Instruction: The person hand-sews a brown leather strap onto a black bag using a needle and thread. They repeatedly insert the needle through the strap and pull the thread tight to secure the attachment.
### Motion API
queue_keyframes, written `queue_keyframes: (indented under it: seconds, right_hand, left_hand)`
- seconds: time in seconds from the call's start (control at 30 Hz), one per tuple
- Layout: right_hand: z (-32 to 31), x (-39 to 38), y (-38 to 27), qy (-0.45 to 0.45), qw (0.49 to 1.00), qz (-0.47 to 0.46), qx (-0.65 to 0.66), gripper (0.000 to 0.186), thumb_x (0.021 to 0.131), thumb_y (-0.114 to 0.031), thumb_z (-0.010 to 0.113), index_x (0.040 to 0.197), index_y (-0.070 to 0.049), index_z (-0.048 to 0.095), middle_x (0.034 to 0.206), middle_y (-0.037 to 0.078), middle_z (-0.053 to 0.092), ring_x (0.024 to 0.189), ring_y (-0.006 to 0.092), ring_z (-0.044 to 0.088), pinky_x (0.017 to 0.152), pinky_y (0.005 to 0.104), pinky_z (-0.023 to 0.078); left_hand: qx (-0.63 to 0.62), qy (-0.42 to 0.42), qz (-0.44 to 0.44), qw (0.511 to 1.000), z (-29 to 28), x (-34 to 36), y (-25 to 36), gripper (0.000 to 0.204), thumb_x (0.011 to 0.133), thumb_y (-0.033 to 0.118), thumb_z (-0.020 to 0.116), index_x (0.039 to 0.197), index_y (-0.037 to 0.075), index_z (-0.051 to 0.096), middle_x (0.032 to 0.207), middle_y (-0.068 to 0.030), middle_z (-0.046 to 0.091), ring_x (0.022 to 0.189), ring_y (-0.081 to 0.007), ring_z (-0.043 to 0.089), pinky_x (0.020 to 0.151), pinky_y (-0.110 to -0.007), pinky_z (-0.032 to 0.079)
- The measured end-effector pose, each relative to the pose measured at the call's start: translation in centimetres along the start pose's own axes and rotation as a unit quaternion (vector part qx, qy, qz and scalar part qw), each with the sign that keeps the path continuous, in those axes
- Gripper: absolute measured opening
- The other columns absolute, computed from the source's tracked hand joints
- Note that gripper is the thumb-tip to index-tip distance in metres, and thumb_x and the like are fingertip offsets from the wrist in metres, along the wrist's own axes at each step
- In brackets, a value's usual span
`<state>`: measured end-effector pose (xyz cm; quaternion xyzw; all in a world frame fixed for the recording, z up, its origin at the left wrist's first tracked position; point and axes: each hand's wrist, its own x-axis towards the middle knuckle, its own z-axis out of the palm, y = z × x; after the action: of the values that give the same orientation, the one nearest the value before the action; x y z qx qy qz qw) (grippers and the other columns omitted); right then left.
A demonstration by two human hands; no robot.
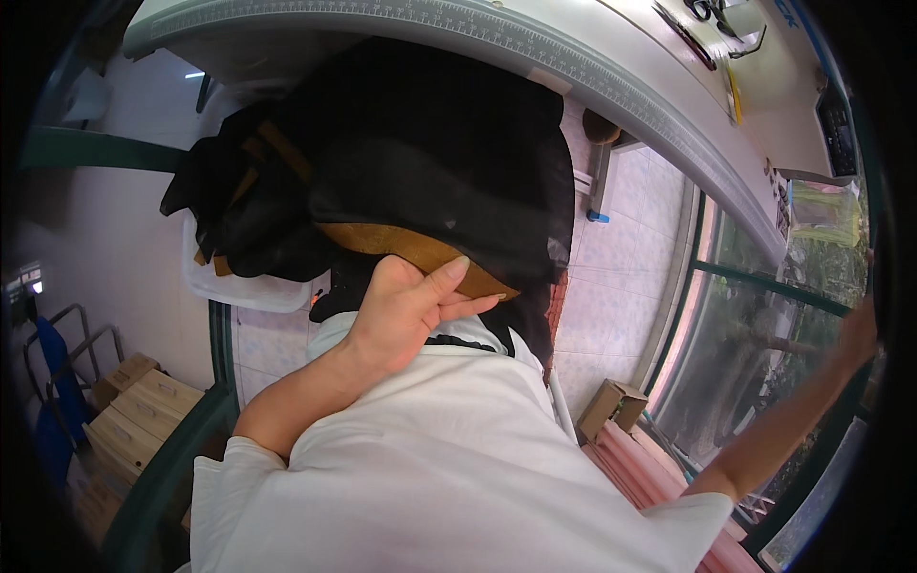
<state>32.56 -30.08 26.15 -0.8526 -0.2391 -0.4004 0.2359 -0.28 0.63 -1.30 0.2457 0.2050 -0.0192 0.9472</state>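
Brown curved strip (401, 244), now pinching it in left hand (396, 310), broad black sheet (439, 143) beyond; cannot tell about blurred right hand (863, 329).

Daylight shows through the window (750, 329), the white shirt (411, 458) looks bright, the black material (430, 143) loses detail, the right forearm (800, 425) blurs, and the ruler (573, 62) bows toward a dark rim.
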Motion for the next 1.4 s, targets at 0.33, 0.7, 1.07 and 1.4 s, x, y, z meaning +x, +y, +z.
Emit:
queue_keyframes:
  seconds: [0.33,0.7,1.07,1.4]
  right_hand:
    - [9.2,-25.5,-20.4,-0.486,0.69,0.228,0.486,0.006,0.094,-0.001,0.066,0.094,0.003,0.063,0.069,0.003,0.068,0.057,0.0029,0.057,0.05,0.0192,0.043]
    - [9.7,-26.2,-20.2,-0.479,0.715,0.218,0.46,0.005,0.093,-0.001,0.066,0.092,0.003,0.063,0.066,0.004,0.067,0.056,0.0035,0.057,0.049,0.0202,0.042]
    - [9.8,-26.4,-20.2,-0.479,0.714,0.219,0.461,0.004,0.092,0.0,0.066,0.092,0.004,0.064,0.066,0.004,0.066,0.056,0.0047,0.058,0.05,0.0207,0.043]
    - [9.9,-26.7,-20.3,-0.49,0.7,0.227,0.468,0.004,0.094,0.0,0.064,0.095,0.003,0.062,0.067,0.005,0.064,0.057,0.0051,0.057,0.051,0.0209,0.042]
  left_hand:
    - [0.013,0.028,0.026,0.999,2.3,-0.6,1.9,0.026,0.105,0.009,0.052,0.093,-0.009,0.066,0.096,-0.0129,0.07,0.098,-0.0248,0.071,0.097,-0.047,0.058]
    - [0.016,0.012,0.047,0.999,1.8,-0.7,1.1,0.026,0.104,0.01,0.053,0.101,-0.012,0.067,0.104,-0.0179,0.071,0.102,-0.0277,0.071,0.097,-0.047,0.058]
    - [0.018,0.024,0.046,0.998,1.9,-0.6,1.1,0.024,0.103,0.008,0.054,0.102,-0.012,0.067,0.104,-0.0192,0.071,0.102,-0.0278,0.071,0.095,-0.045,0.059]
    - [0.023,0.028,0.04,0.999,1.8,-0.6,1.2,0.023,0.102,0.007,0.056,0.101,-0.012,0.068,0.103,-0.0188,0.071,0.099,-0.0261,0.071,0.095,-0.044,0.059]
